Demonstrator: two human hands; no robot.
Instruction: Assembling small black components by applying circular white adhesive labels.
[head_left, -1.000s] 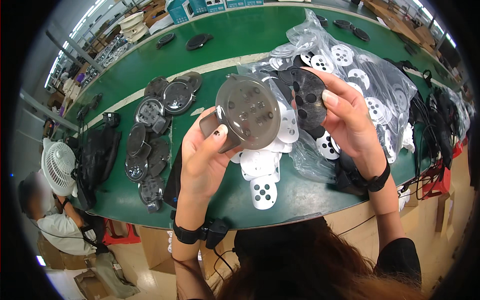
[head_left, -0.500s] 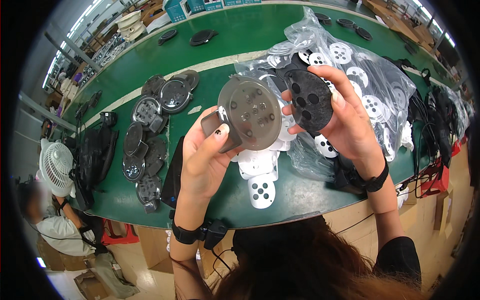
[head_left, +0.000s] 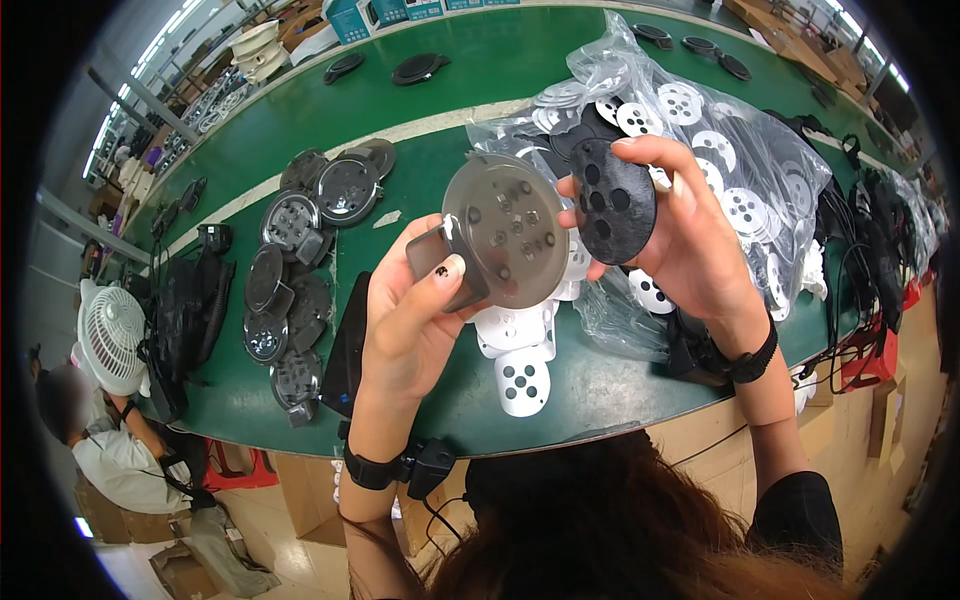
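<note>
My left hand [head_left: 412, 310] is closed round the square tab of a smoky translucent round plastic cover [head_left: 512, 235], which has small raised studs and rings on its face. A black round pad with several holes [head_left: 608, 205] is pinched between the thumb and fingers of my right hand [head_left: 695, 225]. The pad stands tilted beside the cover's right edge, with a narrow gap between them. Below the cover lie white discs with holes [head_left: 523, 385], partly overlapping. Behind my right hand, a clear plastic bag [head_left: 600, 320] holds many white perforated discs.
Several more smoky covers [head_left: 295, 215] lie in a pile on the green table [head_left: 440, 400], left of my hands. A white fan [head_left: 112, 325] and black cables stand further left, near a seated person [head_left: 125, 460]. Black round parts [head_left: 418, 68] lie along the far side.
The black pad in my right hand has turned to a more upright, edge-on angle and shifted slightly left. The cover in my left hand has moved slightly.
</note>
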